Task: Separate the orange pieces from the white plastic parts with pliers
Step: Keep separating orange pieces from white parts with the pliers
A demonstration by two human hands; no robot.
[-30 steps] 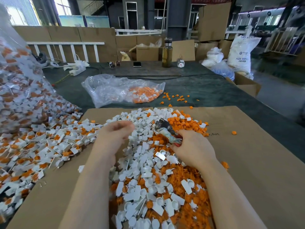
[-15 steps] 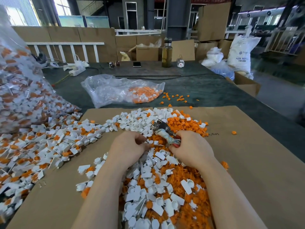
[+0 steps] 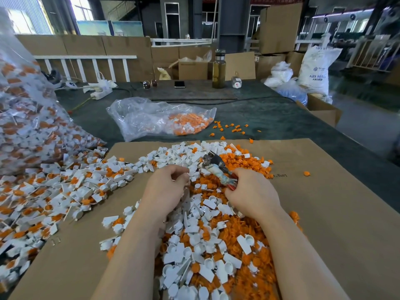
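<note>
A warehouse floor stacked with cardboard boxes lies behind a long dark-green worktop [image 3: 270, 118], and a brown cardboard sheet [image 3: 337, 204] spread on it carries the sorting. A second ago the left hand [image 3: 166, 187] was out by the unsorted heap [image 3: 54, 191] of white parts with orange inserts; now it has come back to the middle, fingers curled round something small and pale — most likely a fresh piece, though I cannot make it out. The right hand [image 3: 253, 195] has hardly moved: it stays clamped on the handles of the pliers [image 3: 218, 167], whose nose points up and away, just beside the left fingertips. So a new piece seems to be arriving at the tool, ready for its insert to be pushed out. Under both wrists lies the done pile — white plastic parts [image 3: 201, 263] mixed with loose orange pieces [image 3: 244, 163]. Farther back, a clear bag [image 3: 155, 118] holds more orange.
</note>
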